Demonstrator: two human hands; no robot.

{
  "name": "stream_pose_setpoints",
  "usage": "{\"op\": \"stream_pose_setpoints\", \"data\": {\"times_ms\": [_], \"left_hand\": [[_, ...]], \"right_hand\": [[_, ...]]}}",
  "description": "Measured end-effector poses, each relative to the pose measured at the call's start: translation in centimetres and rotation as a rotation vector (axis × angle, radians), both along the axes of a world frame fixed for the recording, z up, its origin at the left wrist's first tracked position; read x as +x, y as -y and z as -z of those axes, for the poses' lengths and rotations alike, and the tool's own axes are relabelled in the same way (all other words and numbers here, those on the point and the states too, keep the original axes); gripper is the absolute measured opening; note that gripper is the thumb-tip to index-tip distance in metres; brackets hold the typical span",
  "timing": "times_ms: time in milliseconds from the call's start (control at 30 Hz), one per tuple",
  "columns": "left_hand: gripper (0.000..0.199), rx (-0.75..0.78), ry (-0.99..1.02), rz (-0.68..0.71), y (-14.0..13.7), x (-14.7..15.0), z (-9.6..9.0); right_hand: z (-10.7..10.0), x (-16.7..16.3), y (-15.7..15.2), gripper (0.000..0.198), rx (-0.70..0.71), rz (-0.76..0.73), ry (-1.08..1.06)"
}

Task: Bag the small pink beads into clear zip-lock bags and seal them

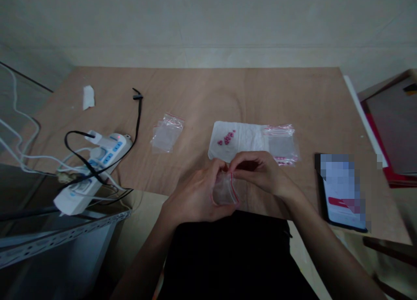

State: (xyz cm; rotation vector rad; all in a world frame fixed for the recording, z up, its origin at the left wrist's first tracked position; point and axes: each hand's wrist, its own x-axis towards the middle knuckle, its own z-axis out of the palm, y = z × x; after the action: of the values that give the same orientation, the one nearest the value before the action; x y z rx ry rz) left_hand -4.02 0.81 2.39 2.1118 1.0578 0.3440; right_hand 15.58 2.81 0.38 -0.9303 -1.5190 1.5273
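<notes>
My left hand is closed around a small clear zip-lock bag with red lines along its opening, held just over the table's front edge. The thumb and fingers of my right hand pinch at the bag's upper corner; whether anything small is between those fingertips is hidden. Just beyond my hands lies a white paper sheet with several small dark-pink pieces scattered on its left half. A stack of clear zip-lock bags rests on its right end. More clear bags lie farther left.
At the left, a white power strip carries tangled cables, with a black cable reaching up the table. A white scrap lies at the back left. To the right is a lit phone. A wall stands behind the wooden table.
</notes>
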Motion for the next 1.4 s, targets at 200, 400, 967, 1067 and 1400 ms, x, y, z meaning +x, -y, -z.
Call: {"op": "stream_pose_setpoints", "data": {"times_ms": [200,400,967,1067,1400], "left_hand": [[0.058,0.009,-0.076,-0.022,0.0,0.0,0.0],[0.055,0.022,-0.072,-0.083,-0.2,-0.4,0.2],[0.051,0.250,-0.174,-0.058,0.1,1.1,-0.1],[0.043,0.240,-0.186,-0.089,0.3,1.4,0.3],[0.024,0.369,-0.164,-0.199,0.7,1.1,1.9]], "right_hand": [[0.0,-0.1,0.2,0.014,0.096,0.086,0.254],[-0.9,0.2,1.7,0.011,0.269,0.182,0.382],[-0.7,-0.2,2.6,0.032,0.190,-0.018,0.463],[-0.8,-0.2,2.8,0.024,0.246,-0.015,0.493],[-0.1,-1.6,3.2,0.016,0.214,0.085,0.181]]}}
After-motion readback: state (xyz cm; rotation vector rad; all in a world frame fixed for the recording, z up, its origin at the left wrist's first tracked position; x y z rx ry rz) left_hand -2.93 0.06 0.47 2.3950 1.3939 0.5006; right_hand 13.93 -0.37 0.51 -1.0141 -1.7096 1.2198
